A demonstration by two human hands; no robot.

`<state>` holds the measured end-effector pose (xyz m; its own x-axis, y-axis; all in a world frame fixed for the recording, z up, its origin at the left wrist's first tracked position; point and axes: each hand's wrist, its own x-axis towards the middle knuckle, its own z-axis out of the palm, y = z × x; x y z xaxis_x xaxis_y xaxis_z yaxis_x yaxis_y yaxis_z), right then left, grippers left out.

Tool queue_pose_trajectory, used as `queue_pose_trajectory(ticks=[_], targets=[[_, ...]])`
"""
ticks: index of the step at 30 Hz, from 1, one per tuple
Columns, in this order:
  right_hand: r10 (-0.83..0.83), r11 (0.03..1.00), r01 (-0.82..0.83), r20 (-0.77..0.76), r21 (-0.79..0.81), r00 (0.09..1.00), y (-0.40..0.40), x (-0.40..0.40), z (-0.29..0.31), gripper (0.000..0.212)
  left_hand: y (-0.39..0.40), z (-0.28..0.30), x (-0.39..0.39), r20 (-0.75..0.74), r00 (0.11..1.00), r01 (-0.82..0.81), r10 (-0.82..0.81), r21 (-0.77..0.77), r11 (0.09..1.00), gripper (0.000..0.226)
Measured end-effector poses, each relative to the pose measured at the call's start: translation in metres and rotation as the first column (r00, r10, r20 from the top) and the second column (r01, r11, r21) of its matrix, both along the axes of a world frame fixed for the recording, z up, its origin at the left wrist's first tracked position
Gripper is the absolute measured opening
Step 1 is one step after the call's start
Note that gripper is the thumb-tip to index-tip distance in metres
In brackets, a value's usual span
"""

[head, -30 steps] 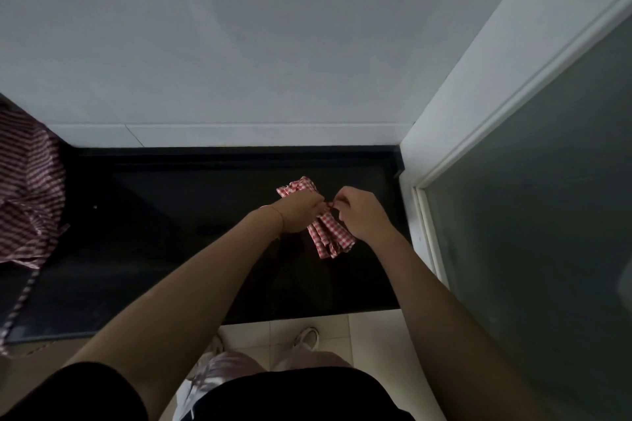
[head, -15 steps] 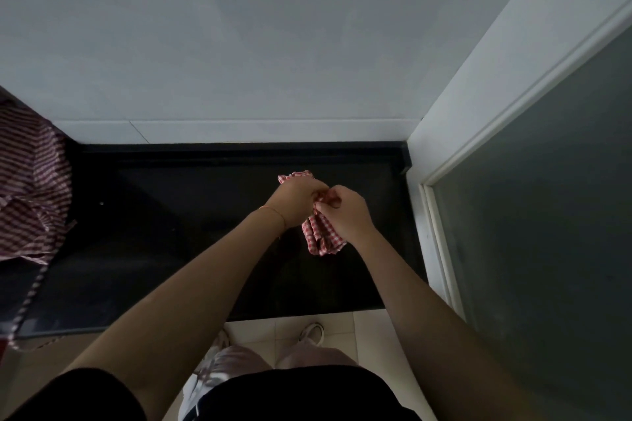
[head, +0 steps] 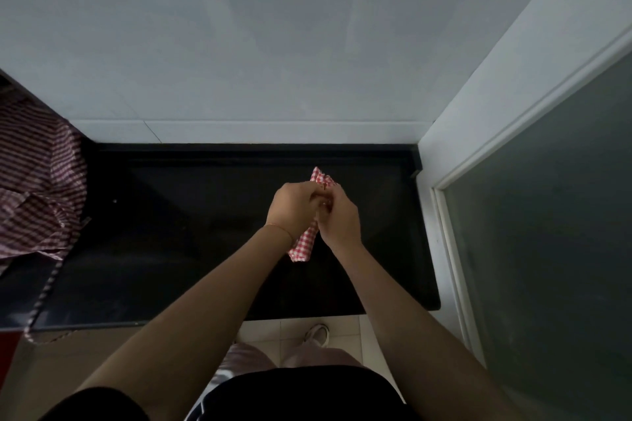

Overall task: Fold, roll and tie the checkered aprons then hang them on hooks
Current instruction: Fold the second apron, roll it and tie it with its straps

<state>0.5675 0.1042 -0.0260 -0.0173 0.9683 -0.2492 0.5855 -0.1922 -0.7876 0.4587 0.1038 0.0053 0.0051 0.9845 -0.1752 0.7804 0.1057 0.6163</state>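
**Rolled apron held between both hands, long axis running upper right to lower left**

The rolled checkered apron (head: pixel 302 244) was seen right of frame centre, over the dark tabletop (head: pixel 191 232); whether it rested on the surface or was lifted clear could not be told. Its long axis ran from an upper end, showing just above the knuckles, down to a lower end below the left wrist. The left hand (head: pixel 294 207) was curled around the roll's left side; the right hand (head: pixel 338 215) was closed against its right side, the fingers (head: pixel 325 196) of both meeting at the upper middle, apparently pinching the tie there. Both hands were equally near; the strap itself was hidden. The tying was judged to be under way. A second striped apron (head: pixel 37 188) lay heaped at the left edge of the frame, well apart.
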Motion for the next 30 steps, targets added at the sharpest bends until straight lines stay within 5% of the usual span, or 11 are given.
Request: queue_pose_trajectory(ticks=[7, 11, 13, 17, 27, 30], targets=[[0.011, 1.0, -0.011, 0.03, -0.011, 0.999, -0.001, 0.004, 0.001, 0.011, 0.003, -0.004, -0.002, -0.066, 0.997, -0.044, 0.039, -0.074, 0.996, 0.017], [0.149, 0.958, -0.144, 0.004, -0.248, 0.989, 0.011, 0.015, 0.012, 0.01, 0.002, -0.014, -0.002, 0.062, 0.99, -0.105, 0.123, -0.237, 0.966, 0.015], [0.215, 0.895, -0.23, -0.083, -0.383, 0.973, 0.017, 0.025, 0.02, 0.014, 0.003, -0.014, -0.005, 0.107, 0.98, -0.137, 0.169, -0.253, 0.958, 0.013], [-0.017, 0.855, -0.186, -0.385, -0.484, 0.923, 0.016, 0.04, 0.025, 0.013, 0.003, -0.01, -0.01, 0.226, 0.944, -0.173, 0.238, -0.274, 0.946, 0.013], [-0.205, 0.861, -0.046, -0.429, -0.506, 0.88, 0.01, 0.039, 0.019, 0.011, -0.003, -0.011, -0.013, 0.392, 0.862, -0.172, 0.322, -0.37, 0.913, 0.015], [-0.125, 0.923, -0.06, -0.442, -0.381, 0.888, 0.006, 0.038, 0.016, 0.013, -0.006, -0.011, -0.014, 0.408, 0.849, -0.185, 0.336, -0.366, 0.912, 0.014]])
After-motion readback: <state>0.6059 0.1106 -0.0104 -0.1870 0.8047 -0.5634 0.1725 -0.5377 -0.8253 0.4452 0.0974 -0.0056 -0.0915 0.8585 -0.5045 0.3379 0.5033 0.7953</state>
